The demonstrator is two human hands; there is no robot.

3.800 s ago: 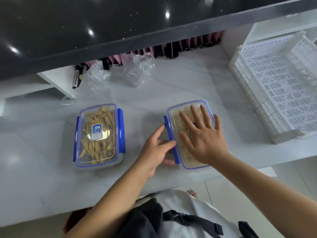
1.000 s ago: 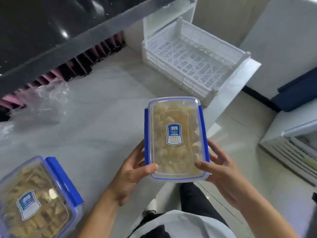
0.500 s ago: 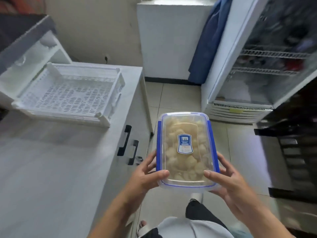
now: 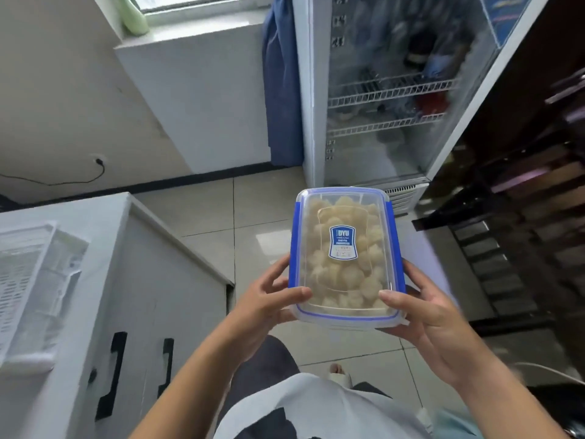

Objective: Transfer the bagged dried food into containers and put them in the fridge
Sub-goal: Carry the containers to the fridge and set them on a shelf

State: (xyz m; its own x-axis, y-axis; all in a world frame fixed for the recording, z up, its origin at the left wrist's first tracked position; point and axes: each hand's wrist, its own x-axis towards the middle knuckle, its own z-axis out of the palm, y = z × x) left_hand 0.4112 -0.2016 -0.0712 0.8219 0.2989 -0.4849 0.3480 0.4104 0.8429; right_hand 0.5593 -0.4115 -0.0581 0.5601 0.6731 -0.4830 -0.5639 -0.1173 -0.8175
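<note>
A clear lidded container (image 4: pixel 345 258) with blue side clips and a blue label holds pale dried food pieces. I hold it level in front of me, above the tiled floor. My left hand (image 4: pixel 266 304) grips its near left corner, thumb on the lid. My right hand (image 4: pixel 433 315) grips its near right corner the same way. Ahead stands the fridge (image 4: pixel 389 99) with wire shelves and blurred items visible inside; whether its glass door is open I cannot tell. The second container is out of view.
A white counter cabinet (image 4: pixel 152 286) with black handles is at my left, with a white slotted crate (image 4: pixel 28 280) on top. A blue cloth (image 4: pixel 280 90) hangs left of the fridge. Dark shelving (image 4: pixel 531 191) stands on the right. Tiled floor lies between me and the fridge.
I lifted the pale-food container off the counter with both hands and turned right, away from the counter, and now face the fridge, which appears closer than half a second ago.
</note>
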